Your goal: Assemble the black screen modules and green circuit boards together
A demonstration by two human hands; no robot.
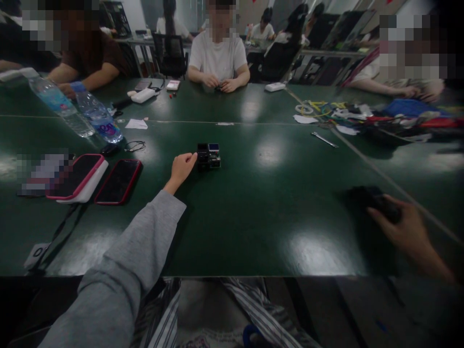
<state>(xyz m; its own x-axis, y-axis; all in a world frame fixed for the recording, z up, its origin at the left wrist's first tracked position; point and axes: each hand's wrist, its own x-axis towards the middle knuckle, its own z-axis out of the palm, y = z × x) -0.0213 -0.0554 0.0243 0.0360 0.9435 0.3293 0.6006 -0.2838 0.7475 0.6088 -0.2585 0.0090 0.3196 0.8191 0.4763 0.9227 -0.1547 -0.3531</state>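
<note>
Left hand (182, 166), in a grey knit sleeve, is loosely curled with fingertips touching the left edge of a small black electronic module (209, 155), a boxy block with a blue patch on top; no writing is legible. Right hand (402, 227) grips a blurred dark object (369, 197). Two red-edged phones (105, 180) lie left on the glossy green table (261, 227).

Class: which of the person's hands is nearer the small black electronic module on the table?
Left. The left hand touches the small black electronic module from its left; the right hand is far off to its right.
</note>
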